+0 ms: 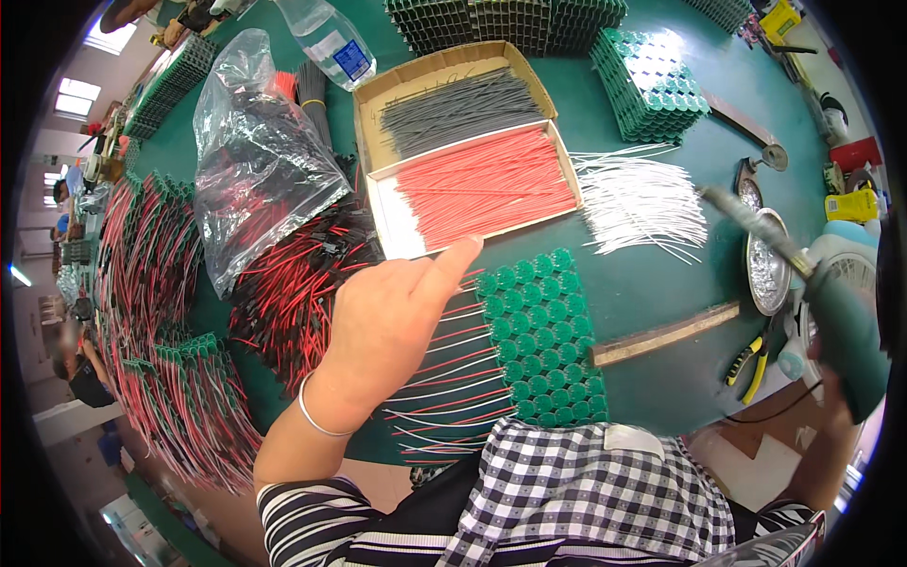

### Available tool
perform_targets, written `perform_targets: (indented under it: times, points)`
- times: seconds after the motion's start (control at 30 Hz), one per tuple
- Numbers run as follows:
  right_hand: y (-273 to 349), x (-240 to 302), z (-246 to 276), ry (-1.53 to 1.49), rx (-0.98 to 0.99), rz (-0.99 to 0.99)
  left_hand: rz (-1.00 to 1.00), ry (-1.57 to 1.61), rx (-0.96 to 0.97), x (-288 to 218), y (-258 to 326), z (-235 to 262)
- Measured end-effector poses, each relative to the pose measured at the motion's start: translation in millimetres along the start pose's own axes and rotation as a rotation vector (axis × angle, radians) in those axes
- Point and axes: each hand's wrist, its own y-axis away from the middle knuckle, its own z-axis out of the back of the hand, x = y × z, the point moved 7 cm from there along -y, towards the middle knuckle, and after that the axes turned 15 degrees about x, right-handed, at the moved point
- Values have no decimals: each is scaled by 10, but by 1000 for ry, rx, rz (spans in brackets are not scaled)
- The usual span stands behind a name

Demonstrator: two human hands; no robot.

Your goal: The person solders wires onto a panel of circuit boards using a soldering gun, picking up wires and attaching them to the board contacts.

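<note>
1. My left hand hovers above the work with fingers bent and one stretched toward the tray of red wires; I cannot tell whether it grips anything.
2. My right hand is mostly hidden behind the soldering iron's green handle; I cannot tell how its fingers close.
3. The green circuit-board panel lies on the table before me, red and white leads extending from its left edge.
4. Loose white wires lie beyond it, right of the tray.
5. A wooden strip lies right of the panel, near yellow-handled pliers.
</note>
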Motion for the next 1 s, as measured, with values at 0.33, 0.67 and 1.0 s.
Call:
perform_targets:
  times: [0.33,0.67,1.0]
  points:
    - [-415,607,-927,-993,144,-45,-12,188,-172,-50,64,-184]
    - [-309,1022,-1872,-646,482,166,26,142,-131,-109,112,-216]
    - [-377,1290,-1919,-577,443,417,-31,160,-117,-131,104,-268]
